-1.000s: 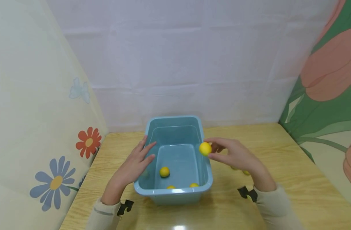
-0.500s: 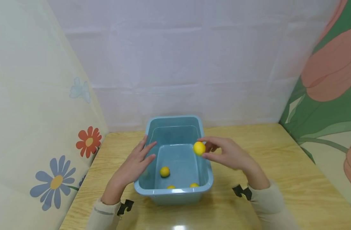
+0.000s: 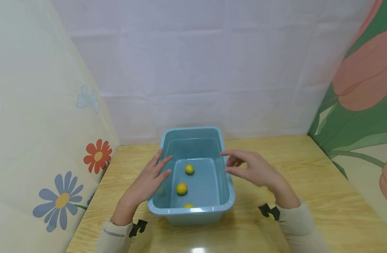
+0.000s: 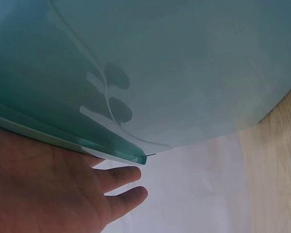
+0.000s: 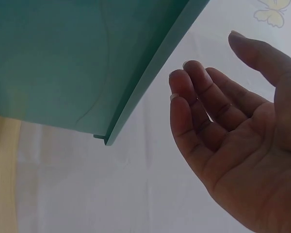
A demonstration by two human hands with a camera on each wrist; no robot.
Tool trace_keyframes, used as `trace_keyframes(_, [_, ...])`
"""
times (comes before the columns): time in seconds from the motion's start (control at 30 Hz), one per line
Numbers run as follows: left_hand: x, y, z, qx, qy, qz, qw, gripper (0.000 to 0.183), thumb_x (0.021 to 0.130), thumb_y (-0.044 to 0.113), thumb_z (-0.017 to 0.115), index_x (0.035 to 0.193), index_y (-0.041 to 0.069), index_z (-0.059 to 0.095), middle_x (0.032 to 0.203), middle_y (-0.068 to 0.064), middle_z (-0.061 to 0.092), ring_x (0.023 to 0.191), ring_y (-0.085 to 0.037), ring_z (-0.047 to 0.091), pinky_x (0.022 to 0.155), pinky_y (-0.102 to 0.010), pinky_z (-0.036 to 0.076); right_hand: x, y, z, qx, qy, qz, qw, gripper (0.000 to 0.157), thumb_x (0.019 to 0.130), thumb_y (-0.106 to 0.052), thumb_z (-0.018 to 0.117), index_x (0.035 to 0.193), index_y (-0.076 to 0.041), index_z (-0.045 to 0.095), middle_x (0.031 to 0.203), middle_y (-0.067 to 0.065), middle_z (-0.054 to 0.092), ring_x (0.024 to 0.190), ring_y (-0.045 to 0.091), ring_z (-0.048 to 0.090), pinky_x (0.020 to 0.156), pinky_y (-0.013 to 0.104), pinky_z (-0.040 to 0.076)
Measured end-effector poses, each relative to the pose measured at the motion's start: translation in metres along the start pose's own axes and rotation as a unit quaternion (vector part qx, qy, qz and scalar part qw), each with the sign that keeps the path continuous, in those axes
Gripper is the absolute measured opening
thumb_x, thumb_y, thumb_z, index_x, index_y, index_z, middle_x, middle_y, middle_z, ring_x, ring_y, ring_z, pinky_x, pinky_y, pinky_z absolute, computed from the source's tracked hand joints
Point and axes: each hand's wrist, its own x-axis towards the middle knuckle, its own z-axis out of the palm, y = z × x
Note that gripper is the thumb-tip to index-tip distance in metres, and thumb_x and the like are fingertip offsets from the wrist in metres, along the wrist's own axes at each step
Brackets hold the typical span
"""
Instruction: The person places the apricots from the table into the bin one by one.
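A blue plastic tub stands on the wooden table with a few small round yellow fruits inside. One fruit lies mid-floor, another fruit nearer the front, and a third fruit is partly hidden by the front rim. My left hand rests along the tub's left rim, fingers spread; in the left wrist view the left hand lies beneath that rim. Over the right rim is my right hand, holding nothing. The right wrist view shows the right hand with loosely bent fingers and thumb apart.
The wooden table extends on both sides of the tub. Behind it hangs a white cloth. Flower-patterned hangings border the right and left sides.
My right hand carried a yellow fruit leftward over the tub and let it go; that fruit now lies on the tub floor. The front-right fruit has slipped almost out of sight. My left hand stays put.
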Motion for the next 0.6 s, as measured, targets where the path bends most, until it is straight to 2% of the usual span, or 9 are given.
trace_keyframes(0.27, [0.000, 0.000, 0.000, -0.002, -0.002, 0.000, 1.0000, 0.061, 0.108, 0.051, 0.038, 0.159, 0.018, 0.036, 0.171, -0.011, 0.003, 0.153, -0.045, 0.011, 0.110, -0.077, 0.022, -0.008, 0.015, -0.005, -0.022, 0.012, 0.018, 1.000, 0.047, 0.095, -0.027, 0.073, 0.138, -0.011, 0.061, 0.099, -0.009, 0.069, 0.093, 0.009, 0.066, 0.086, 0.041, 0.059])
trace_keyframes(0.47, [0.000, 0.001, -0.001, -0.003, -0.002, -0.003, 1.0000, 0.061, 0.108, 0.051, 0.038, 0.159, 0.019, 0.036, 0.171, -0.010, 0.003, 0.154, -0.045, 0.011, 0.110, -0.077, 0.021, -0.020, 0.030, -0.009, -0.040, 0.021, 0.036, 0.998, 0.046, 0.095, -0.023, 0.073, 0.137, -0.010, 0.061, 0.099, -0.008, 0.070, 0.093, 0.010, 0.067, 0.085, 0.037, 0.059])
trace_keyframes(0.6, [0.000, 0.000, 0.000, -0.002, -0.003, -0.004, 1.0000, 0.061, 0.108, 0.051, 0.038, 0.159, 0.020, 0.035, 0.171, -0.009, 0.003, 0.154, -0.045, 0.011, 0.111, -0.077, 0.021, -0.030, 0.043, -0.012, -0.049, 0.022, 0.060, 0.997, 0.045, 0.097, -0.026, 0.071, 0.138, -0.010, 0.060, 0.100, -0.008, 0.070, 0.093, 0.010, 0.067, 0.085, 0.035, 0.058])
